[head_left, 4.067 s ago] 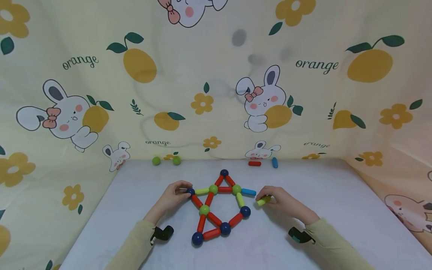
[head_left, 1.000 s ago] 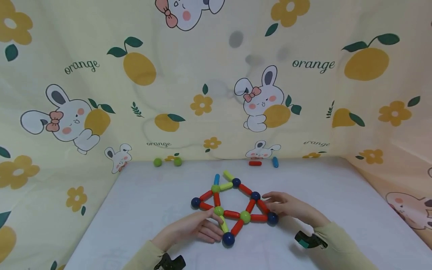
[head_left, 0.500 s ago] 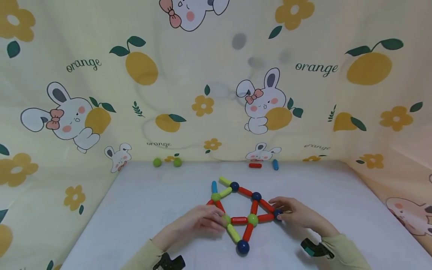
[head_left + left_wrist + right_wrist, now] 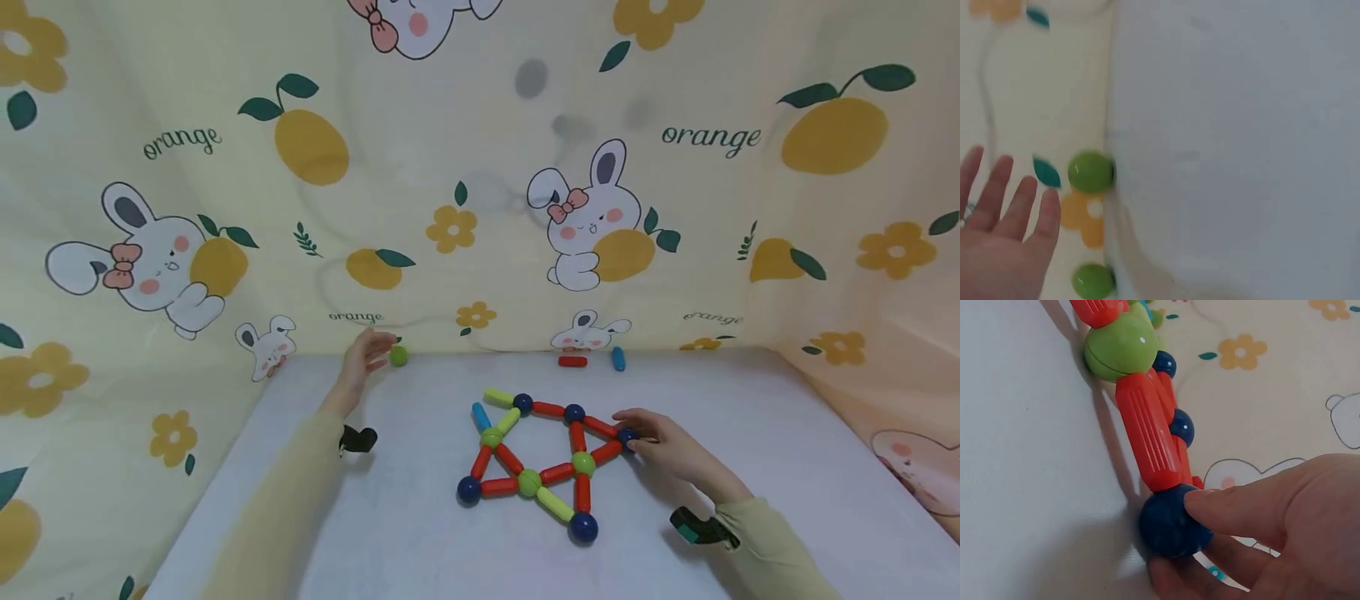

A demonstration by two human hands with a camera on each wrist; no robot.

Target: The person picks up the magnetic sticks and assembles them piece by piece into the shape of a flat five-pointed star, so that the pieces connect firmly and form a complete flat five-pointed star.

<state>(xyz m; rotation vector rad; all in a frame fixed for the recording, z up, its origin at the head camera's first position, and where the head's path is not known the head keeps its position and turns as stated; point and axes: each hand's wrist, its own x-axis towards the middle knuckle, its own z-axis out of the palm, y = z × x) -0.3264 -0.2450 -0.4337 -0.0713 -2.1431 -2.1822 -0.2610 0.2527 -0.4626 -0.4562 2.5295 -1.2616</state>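
Note:
A flat figure of magnetic sticks and balls lies on the table, with red sticks (image 4: pixel 557 474), lime sticks (image 4: pixel 555 504), a blue stick (image 4: pixel 480 416), green balls (image 4: pixel 529 482) and dark blue balls (image 4: pixel 582 527). My right hand (image 4: pixel 671 446) pinches the dark blue ball (image 4: pixel 1169 528) at the figure's right corner between thumb and fingers. At the back left, my left hand (image 4: pixel 362 367) reaches out with spread fingers and holds nothing. In the left wrist view it is beside two loose green balls (image 4: pixel 1091 172); the head view shows only one, the other being behind the hand.
A loose red stick (image 4: pixel 573 362) and a loose blue stick (image 4: pixel 618 359) lie at the table's back edge. Behind them hangs a printed cloth (image 4: pixel 465 250), which also runs along the sides. Each wrist wears a black camera (image 4: pixel 358 439).
The figure has turned round since the oldest frame, and the lime stick has left my right hand. My left hand has moved off the figure to the back left; my right now pinches a corner ball.

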